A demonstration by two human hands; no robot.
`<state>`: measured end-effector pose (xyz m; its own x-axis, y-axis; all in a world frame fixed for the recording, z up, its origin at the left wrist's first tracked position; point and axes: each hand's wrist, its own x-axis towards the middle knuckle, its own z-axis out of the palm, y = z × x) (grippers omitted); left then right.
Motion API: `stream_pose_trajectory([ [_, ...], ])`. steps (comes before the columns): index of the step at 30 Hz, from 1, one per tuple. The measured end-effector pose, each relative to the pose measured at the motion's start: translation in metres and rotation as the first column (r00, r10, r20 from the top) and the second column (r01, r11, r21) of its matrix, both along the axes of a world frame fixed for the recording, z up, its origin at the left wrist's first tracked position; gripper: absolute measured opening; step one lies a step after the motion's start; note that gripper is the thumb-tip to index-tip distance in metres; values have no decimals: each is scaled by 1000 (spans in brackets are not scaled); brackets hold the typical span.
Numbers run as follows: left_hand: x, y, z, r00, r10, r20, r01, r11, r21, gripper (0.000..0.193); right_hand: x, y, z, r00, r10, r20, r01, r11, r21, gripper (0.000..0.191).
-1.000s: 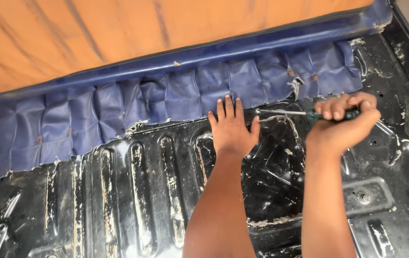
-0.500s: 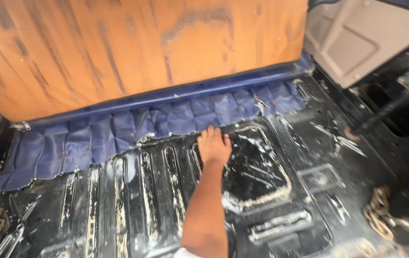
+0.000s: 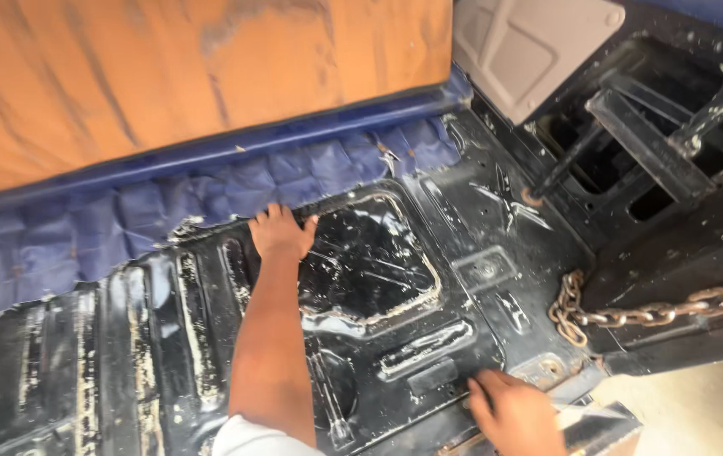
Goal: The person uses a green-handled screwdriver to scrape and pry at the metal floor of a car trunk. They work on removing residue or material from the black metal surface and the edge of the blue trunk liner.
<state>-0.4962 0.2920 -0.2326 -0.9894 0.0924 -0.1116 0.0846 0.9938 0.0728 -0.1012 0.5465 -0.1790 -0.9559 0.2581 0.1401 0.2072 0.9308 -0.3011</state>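
Nearest, the right hand (image 3: 513, 414) rested with fingers spread on the lower edge of the black metal floor (image 3: 150, 338), holding nothing. Just right of it a rusty chain (image 3: 631, 312) lay looped and ran off to the right. Farther out, the left hand (image 3: 281, 230) pressed flat, fingers open, on the floor at the corner of a raised panel (image 3: 374, 257). Just beyond that hand lay quilted blue padding (image 3: 167, 211), then an orange board (image 3: 167, 76).
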Motion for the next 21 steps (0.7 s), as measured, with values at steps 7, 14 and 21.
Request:
stream_pose_trajectory([
  [7,-40,0,-27,956,-25,-293,59,992,108,62,-21,-10,-49,984,-25,-175,27,1000,11,22],
  [14,-70,-3,-58,909,-27,-416,117,974,192,40,-30,-5,-50,959,-52,-277,51,999,-11,21],
  [21,-40,10,-38,897,81,-434,88,930,356,27,-37,4,-54,960,-41,-278,31,999,-39,21],
])
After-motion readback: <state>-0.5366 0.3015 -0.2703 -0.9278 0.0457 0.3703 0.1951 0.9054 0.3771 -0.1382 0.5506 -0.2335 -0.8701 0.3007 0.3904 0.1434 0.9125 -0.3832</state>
